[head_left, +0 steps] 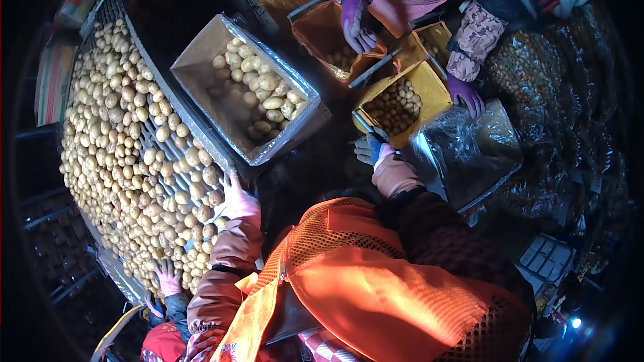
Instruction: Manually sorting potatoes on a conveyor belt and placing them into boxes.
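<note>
My left hand (237, 201), in a pale pink glove, lies at the edge of the slatted sorting table (180, 106), fingers stretched out beside the potatoes (131, 141). My right hand (377, 150), in a grey and pink glove, grips the near corner of a yellow bin (433, 88) by its metal bar. Small potatoes (394, 108) cover the bottom of that bin. Between the table and the bin stands a lined box (201, 60), part filled with larger potatoes (258, 84). Orange fabric (389, 288) hides the space below my arms.
Across from me a co-worker's purple-gloved hands (355, 23) reach over an orange bin (315, 27) and the yellow bin. Another person's gloved hand (168, 277) rests on the table at lower left. A plastic-lined box (473, 154) stands right of my right hand. Plastic-covered produce (537, 80) lies beyond.
</note>
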Available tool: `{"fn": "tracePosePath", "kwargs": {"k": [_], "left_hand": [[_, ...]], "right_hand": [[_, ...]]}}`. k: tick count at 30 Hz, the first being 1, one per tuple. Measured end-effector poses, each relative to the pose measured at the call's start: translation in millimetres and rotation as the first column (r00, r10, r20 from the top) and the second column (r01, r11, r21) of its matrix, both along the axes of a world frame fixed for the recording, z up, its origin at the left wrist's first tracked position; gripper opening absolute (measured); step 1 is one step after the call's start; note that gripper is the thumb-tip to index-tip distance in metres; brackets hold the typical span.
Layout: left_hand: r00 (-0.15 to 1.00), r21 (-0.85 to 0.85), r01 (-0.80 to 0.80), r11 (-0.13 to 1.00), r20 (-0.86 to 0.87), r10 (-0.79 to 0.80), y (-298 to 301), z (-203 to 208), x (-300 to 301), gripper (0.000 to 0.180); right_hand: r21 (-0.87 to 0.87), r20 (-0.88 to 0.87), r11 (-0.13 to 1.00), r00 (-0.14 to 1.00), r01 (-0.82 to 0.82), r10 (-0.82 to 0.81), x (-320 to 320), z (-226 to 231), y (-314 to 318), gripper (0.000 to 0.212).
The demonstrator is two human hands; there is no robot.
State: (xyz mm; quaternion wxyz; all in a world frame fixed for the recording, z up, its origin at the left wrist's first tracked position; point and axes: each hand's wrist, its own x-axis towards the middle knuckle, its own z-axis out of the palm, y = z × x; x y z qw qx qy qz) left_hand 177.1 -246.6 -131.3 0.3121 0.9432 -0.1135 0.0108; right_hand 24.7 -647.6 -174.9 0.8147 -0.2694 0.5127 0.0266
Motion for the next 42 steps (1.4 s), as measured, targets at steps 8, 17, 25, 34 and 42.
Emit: {"fn": "tracePosePath", "kwargs": {"k": [8,17,25,34,42], "left_hand": [[0.998,-0.019,-0.044,0.999,-0.045,0.043,29,-53,8,0.056],[0.99,0.117,-0.001,0.993,-0.139,0.017,3,-13,9,0.069],[0.994,0.181,0.091,0.979,-0.075,-0.078,-7,111,-49,0.059],[0.942,0.11,-0.33,0.937,-0.024,0.335,135,90,-178,0.049],[0.722,0.528,-0.589,0.611,0.005,0.692,235,75,-287,0.063]], "right_hand": [[-0.177,-0.027,0.981,0.997,-0.073,0.07,3,0,10,0.042],[0.244,0.052,0.968,0.998,-0.059,0.048,-1,-30,-25,0.066],[0.19,0.052,0.938,0.958,-0.288,0.284,-2,-78,-68,0.075],[0.122,-0.046,0.88,0.883,-0.459,0.467,48,-144,-143,0.057],[-0.351,0.095,0.816,0.849,-0.459,0.519,124,-13,32,0.02]]}}
